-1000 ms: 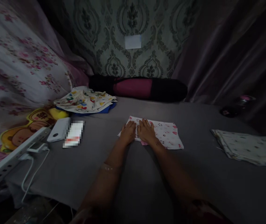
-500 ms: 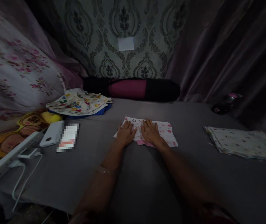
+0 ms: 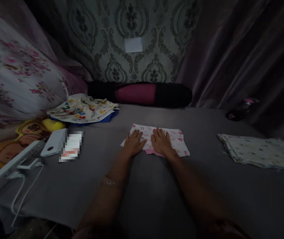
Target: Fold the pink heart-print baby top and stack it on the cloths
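Observation:
A white folded garment [image 3: 176, 141] with pink and red prints lies flat in the middle of the grey surface, a bit of pink cloth showing at its near edge. My left hand [image 3: 133, 143] rests palm down on its left part, fingers stretched out and thumb apart. On its middle lies my right hand [image 3: 161, 142], also flat with the fingers spread. Neither hand grips the cloth; both press on it from above. What lies under the palms is hidden.
To the left are a patterned cloth pile [image 3: 82, 109], a white power bank [image 3: 53, 142], a pixelated phone-like object [image 3: 71, 146], a power strip [image 3: 12, 169] with cables and a yellow cushion [image 3: 7, 149]. A folded cloth [image 3: 261, 151] and bottle [image 3: 241, 109] are right; a black-and-pink roll [image 3: 139, 94] lies behind.
My right hand has shifted very slightly to the right on the garment. Both hands stay flat, and the cloth lies as before; the view has moved a little.

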Tool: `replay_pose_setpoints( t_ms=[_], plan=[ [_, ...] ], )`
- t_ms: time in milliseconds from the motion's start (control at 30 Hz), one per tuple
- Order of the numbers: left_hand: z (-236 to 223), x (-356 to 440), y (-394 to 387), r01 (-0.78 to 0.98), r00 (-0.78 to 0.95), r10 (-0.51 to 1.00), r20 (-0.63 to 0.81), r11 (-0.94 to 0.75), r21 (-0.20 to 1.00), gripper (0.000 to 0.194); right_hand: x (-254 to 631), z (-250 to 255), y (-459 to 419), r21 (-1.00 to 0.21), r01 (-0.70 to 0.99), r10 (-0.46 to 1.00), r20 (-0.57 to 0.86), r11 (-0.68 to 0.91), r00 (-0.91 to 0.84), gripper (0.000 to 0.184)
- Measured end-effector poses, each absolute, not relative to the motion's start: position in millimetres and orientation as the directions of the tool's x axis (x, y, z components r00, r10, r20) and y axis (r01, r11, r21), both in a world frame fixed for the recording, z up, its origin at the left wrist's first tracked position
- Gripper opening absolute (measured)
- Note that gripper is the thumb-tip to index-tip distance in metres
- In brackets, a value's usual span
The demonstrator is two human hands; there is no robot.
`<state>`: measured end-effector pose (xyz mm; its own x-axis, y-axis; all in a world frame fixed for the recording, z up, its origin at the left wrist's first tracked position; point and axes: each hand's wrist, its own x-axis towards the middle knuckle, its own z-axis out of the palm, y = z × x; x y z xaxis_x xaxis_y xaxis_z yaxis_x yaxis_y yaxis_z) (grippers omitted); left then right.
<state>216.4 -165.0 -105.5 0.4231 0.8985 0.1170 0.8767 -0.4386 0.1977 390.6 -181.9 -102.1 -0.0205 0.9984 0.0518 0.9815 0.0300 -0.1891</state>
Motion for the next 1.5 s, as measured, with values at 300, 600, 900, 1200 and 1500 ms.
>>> replay_pose_setpoints(
  t_ms=[300, 600, 900, 1200, 1500],
  plan=[
    [-101.4, 216.8, -167.4, 0.882, 0.412, 0.904, 0.116, -0.427, 0.199, 0.053, 416.6, -92.3, -189.8, -0.135, 0.99, 0.997, 0.057, -0.037, 0.045, 0.056],
    [-95.7, 215.3, -168.4, 0.877, 0.414, 0.905, 0.098, -0.425, 0.222, 0.051, 423.2, -106.1, -184.4, -0.065, 0.996, 0.998, 0.022, -0.058, 0.06, 0.057],
    [-104.7, 213.6, -164.6, 0.878, 0.408, 0.906, 0.114, -0.424, 0.223, 0.051, 422.1, -99.1, -188.9, -0.136, 0.989, 0.998, 0.004, -0.059, 0.06, 0.057],
    [-102.0, 214.5, -167.2, 0.884, 0.404, 0.908, 0.11, -0.419, 0.209, 0.05, 434.2, -94.3, -189.0, -0.15, 0.98, 0.987, 0.071, -0.132, 0.143, 0.059],
    [-106.8, 212.8, -163.8, 0.88, 0.413, 0.904, 0.115, -0.428, 0.207, 0.052, 442.3, -105.8, -185.9, -0.138, 0.968, 0.975, 0.037, -0.211, 0.218, 0.062]
  ],
)
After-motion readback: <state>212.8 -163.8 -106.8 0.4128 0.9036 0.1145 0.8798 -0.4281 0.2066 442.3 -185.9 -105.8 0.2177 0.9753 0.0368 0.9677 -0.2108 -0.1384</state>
